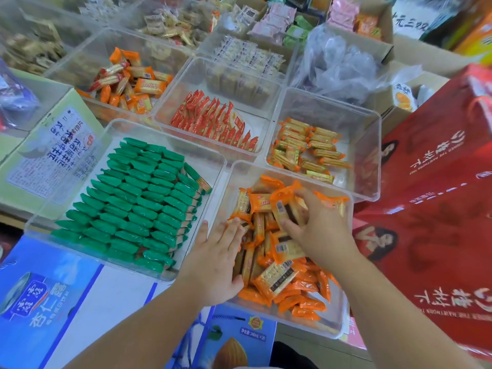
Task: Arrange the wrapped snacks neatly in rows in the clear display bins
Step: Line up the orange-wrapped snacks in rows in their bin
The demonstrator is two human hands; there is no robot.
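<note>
Orange snack packs fill 1 bin; left hand flat, spread; right hand grips 1 pack.

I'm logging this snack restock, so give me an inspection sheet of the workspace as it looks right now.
Surface: clear display bins sit on printed cartons, such as the blue carton.
Job's things: green snacks lie in neat rows; orange snacks are jumbled in the near bin; red snacks stand in rows; gold snacks lie loosely arranged.
Clutter: crumpled plastic bag.
Hands: left hand rests flat on the orange snacks; right hand grips a few of them.
Cables: nothing seen.
Surroundings: red gift boxes at right, more snack bins behind.
</note>
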